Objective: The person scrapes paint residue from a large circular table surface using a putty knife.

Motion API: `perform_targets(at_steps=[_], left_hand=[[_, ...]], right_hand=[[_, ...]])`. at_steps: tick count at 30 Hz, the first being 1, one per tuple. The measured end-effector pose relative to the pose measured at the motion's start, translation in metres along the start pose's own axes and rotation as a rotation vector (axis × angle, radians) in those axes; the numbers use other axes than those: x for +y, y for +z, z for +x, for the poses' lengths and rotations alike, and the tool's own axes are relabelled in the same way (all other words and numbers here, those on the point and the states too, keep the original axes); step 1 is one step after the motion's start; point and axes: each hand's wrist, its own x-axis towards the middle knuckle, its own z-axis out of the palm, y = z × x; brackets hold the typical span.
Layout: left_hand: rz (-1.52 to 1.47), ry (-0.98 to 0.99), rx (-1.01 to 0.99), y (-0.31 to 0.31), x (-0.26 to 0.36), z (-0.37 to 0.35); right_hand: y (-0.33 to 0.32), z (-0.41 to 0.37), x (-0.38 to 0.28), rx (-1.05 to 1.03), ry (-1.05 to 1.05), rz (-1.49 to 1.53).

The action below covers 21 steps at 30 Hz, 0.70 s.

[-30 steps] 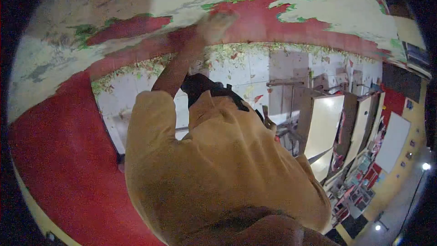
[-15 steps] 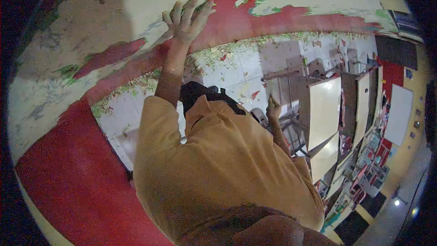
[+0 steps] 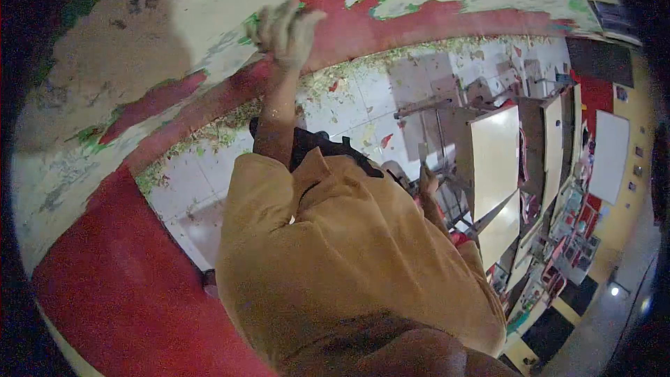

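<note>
My left hand [image 3: 286, 31] is raised at the wall [image 3: 230, 10], fingers apart and slightly blurred, holding nothing. It lies over the border between a red patch and the pale area; firm contact cannot be made out. My right hand [image 3: 428, 183] is low on the other side of my body, closed round a thin tool with a pale flat blade, which looks like a scraper [image 3: 423, 153]. Its handle is mostly hidden in my fingers. The wall's red paint [image 3: 419, 22] has ragged edges with green traces beside the pale surface.
Paint flakes [image 3: 209, 136] litter the tiled floor [image 3: 342, 101] along the wall's foot. Desks with pale tops [image 3: 494, 160] and metal legs stand close to my right hand. Farther off are more furniture and a whiteboard [image 3: 609, 157].
My left hand has shifted slightly, its fingers less straight and more blurred. My right hand has moved a little down and to the right, and the blade shows more clearly. The view has shifted slightly.
</note>
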Motion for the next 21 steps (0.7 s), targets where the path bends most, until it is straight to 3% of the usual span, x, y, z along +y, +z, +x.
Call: perform_targets(at_steps=[3,6,8,9,10,12,16,17,19,21], left_hand=[[-0.235,0.509,-0.587,0.001,0.0,-0.043],[-0.313,0.417,-0.422,-0.01,0.017,-0.034],[0.021,0.001,-0.286,-0.004,0.025,0.009],[0.19,-0.201,-0.214,0.001,0.028,0.024],[0.267,-0.04,-0.269,0.011,0.028,0.024],[0.422,0.293,-0.361,0.032,0.026,0.025],[0.395,0.977,-0.591,0.032,0.038,0.033],[0.248,0.995,-0.642,0.031,0.036,0.033],[-0.047,1.019,-0.755,0.026,0.027,0.038],[-0.038,0.73,-0.494,0.029,0.028,0.047]], right_hand=[[0.008,0.007,-0.037,0.009,0.126,0.175],[0.023,0.028,-0.013,-0.008,0.09,0.171],[0.033,0.038,0.008,0.045,-0.029,0.137],[0.026,0.031,-0.005,0.005,0.063,0.135],[0.016,0.021,-0.027,-0.037,0.154,0.134],[0.051,0.045,0.053,0.058,-0.004,-0.019],[0.065,0.03,0.071,0.046,0.074,0.096],[0.073,0.032,0.085,0.061,-0.026,0.122],[0.085,0.023,0.091,0.079,0.057,0.177],[0.094,0.016,0.102,0.04,0.017,0.07]])
